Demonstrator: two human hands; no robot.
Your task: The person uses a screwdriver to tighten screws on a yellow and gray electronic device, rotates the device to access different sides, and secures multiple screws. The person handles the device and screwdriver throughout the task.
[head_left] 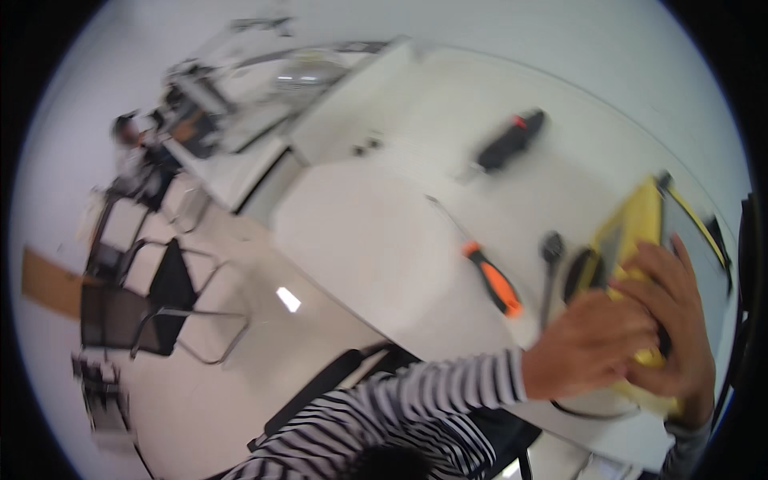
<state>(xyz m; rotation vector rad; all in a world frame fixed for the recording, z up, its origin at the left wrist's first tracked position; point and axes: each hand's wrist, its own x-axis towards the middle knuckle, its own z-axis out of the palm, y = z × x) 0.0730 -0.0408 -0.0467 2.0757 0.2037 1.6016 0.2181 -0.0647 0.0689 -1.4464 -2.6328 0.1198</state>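
A yellow plastic-looking device with dark round parts lies at the right side of the white table. My left hand, in a striped sleeve, is bent against its near part, and what its fingers hold is hidden. Around the same part curls my right hand, its fingers over the yellow body. Left of the device lies a dark ratchet-like tool. Farther left is a screwdriver with an orange and black handle. A black tool with a red mark lies farther back. The view is blurred.
The white table ends at a diagonal edge beside the floor. Small dark pieces lie near its far left. A cable curves below my hands. Chairs and a seated person are at the left.
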